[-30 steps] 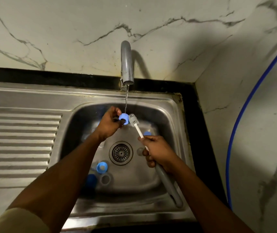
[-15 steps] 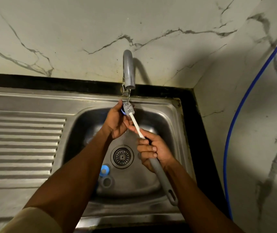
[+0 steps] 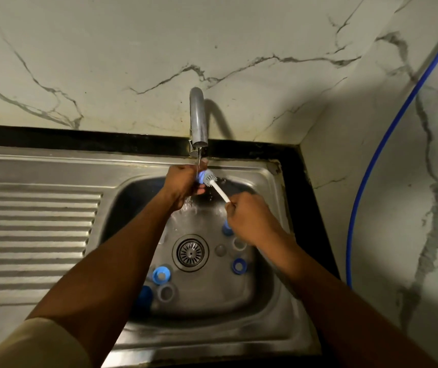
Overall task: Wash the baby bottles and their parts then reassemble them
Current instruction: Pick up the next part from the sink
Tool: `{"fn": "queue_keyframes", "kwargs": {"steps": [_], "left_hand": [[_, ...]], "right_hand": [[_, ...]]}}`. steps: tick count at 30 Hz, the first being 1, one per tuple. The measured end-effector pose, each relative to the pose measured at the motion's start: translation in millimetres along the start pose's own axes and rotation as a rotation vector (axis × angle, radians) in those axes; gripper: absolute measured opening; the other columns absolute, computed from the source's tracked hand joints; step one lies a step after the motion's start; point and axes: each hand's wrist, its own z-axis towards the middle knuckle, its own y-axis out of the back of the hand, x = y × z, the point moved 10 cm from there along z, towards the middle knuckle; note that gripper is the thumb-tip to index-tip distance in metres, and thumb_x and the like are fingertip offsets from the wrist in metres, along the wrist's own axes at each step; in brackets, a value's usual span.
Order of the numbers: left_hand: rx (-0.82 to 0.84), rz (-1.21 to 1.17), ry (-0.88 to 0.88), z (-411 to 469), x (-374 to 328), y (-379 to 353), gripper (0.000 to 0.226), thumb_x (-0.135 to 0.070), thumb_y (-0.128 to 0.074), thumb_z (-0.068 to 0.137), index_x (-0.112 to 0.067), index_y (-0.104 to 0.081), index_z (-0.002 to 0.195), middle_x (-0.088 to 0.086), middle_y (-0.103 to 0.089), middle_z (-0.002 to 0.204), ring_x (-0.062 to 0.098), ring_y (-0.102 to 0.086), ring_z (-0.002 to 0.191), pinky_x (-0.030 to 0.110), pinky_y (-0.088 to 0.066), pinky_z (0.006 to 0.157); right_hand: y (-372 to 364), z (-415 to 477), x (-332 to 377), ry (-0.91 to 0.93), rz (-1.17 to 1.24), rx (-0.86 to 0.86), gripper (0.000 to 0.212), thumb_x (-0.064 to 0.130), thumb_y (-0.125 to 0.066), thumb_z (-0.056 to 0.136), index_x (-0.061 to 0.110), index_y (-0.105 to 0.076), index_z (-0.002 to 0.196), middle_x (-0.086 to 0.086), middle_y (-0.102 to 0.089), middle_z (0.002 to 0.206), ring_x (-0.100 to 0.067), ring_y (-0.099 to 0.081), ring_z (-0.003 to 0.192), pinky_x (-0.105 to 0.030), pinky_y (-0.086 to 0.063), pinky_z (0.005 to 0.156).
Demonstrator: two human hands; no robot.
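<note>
Our left hand (image 3: 183, 181) pinches a small blue ring (image 3: 200, 177) between thumb and curled fingers, just above the centre of the frame. It sits right under the tap (image 3: 198, 120), where a thin stream of water falls on it. Our right hand (image 3: 249, 219) is clenched round the white stem of the brush (image 3: 219, 191); the rest of the handle is hidden behind that hand.

The brush's long axis runs from the right hand up and to the left, and its bristled head touches the ring. So the ring lies up-left of the right grip, and the left hand is the nearer one to it. We judge the next move turns on pushing along that line into the ring.

The ring looks like smooth hard plastic; the bristles are short, pale and stubby. Lower in the frame, on the wet steel floor of the sink (image 3: 225, 335), more parts lie around the drain (image 3: 190, 252): a light blue ring (image 3: 161, 274), a grey ring (image 3: 166, 292), a dark blue cap (image 3: 144, 296) and another blue ring (image 3: 239, 265).
</note>
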Motion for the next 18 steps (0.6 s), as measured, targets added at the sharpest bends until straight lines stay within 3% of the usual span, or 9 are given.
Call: {"fn": "queue_keyframes", "kwargs": {"steps": [3, 6, 8, 11, 12, 14, 16, 18], "left_hand": [[0.021, -0.112, 0.064, -1, -3, 0, 0.039, -0.047, -0.062, 0.096, -0.008, -0.066, 0.091, 0.006, -0.066, 0.064, 0.011, -0.053, 0.048, 0.026, -0.046, 0.046], [0.072, -0.119, 0.09, -4, -9, -2, 0.04, -0.046, -0.054, 0.1, -0.011, -0.06, 0.081, 0.004, -0.057, 0.057, 0.008, -0.04, 0.04, 0.02, -0.034, 0.035], [0.118, -0.09, 0.077, -4, -15, -6, 0.04, -0.045, -0.055, 0.099, -0.011, -0.061, 0.078, 0.007, -0.054, 0.06, 0.009, -0.039, 0.04, 0.019, -0.031, 0.034], [0.144, -0.073, -0.022, -2, -30, -10, 0.032, -0.038, -0.064, 0.096, -0.008, -0.066, 0.085, 0.008, -0.061, 0.065, 0.014, -0.048, 0.049, 0.025, -0.037, 0.043], [0.16, -0.089, -0.045, -3, -33, -12, 0.03, -0.035, -0.065, 0.096, -0.006, -0.068, 0.089, 0.009, -0.064, 0.069, 0.015, -0.053, 0.055, 0.026, -0.041, 0.046], [0.2, -0.1, -0.068, -2, -33, -16, 0.026, -0.028, -0.061, 0.099, -0.005, -0.071, 0.097, 0.011, -0.068, 0.081, 0.018, -0.061, 0.07, 0.028, -0.049, 0.057], [0.227, -0.066, -0.077, -1, -27, -16, 0.023, -0.024, -0.056, 0.102, -0.006, -0.071, 0.104, 0.01, -0.069, 0.092, 0.018, -0.064, 0.082, 0.028, -0.052, 0.068], [0.273, -0.157, -0.059, -2, -18, -15, 0.022, -0.019, -0.052, 0.103, -0.006, -0.069, 0.108, 0.009, -0.071, 0.095, 0.018, -0.063, 0.087, 0.025, -0.054, 0.07]], "right_hand": [[-1, -15, 17, 0.083, -0.172, -0.099, 0.031, 0.029, -0.037, 0.107, 0.018, -0.059, 0.127, -0.006, -0.065, 0.092, -0.019, -0.058, 0.072, -0.029, -0.043, 0.056], [-1, -20, 16, 0.139, -0.168, -0.082, 0.033, 0.027, -0.031, 0.109, 0.018, -0.052, 0.132, -0.001, -0.061, 0.08, -0.015, -0.053, 0.061, -0.029, -0.042, 0.055], [1, -16, 12, 0.149, -0.191, -0.078, 0.033, 0.02, -0.032, 0.107, 0.014, -0.048, 0.135, -0.007, -0.055, 0.086, -0.024, -0.055, 0.072, -0.036, -0.046, 0.064], [0, -16, 2, 0.009, -0.113, -0.046, 0.029, 0.021, -0.038, 0.106, 0.016, -0.052, 0.13, -0.011, -0.065, 0.106, -0.029, -0.066, 0.093, -0.044, -0.057, 0.078], [-2, -16, 0, -0.028, -0.072, -0.032, 0.024, 0.019, -0.047, 0.103, 0.016, -0.056, 0.126, -0.011, -0.066, 0.109, -0.029, -0.067, 0.096, -0.042, -0.058, 0.077], [-10, -15, 0, -0.053, 0.008, 0.019, 0.015, 0.015, -0.061, 0.097, 0.015, -0.063, 0.111, -0.009, -0.067, 0.103, -0.024, -0.069, 0.086, -0.028, -0.052, 0.061], [-17, -18, 2, -0.068, 0.223, 0.092, 0.008, 0.018, -0.055, 0.101, 0.017, -0.062, 0.096, -0.008, -0.065, 0.085, -0.014, -0.061, 0.059, -0.018, -0.039, 0.041], [-28, -23, -1, -0.144, 0.58, 0.228, 0.018, 0.019, -0.045, 0.105, 0.015, -0.061, 0.098, -0.006, -0.051, 0.067, -0.006, -0.041, 0.037, -0.016, -0.029, 0.032]]}}
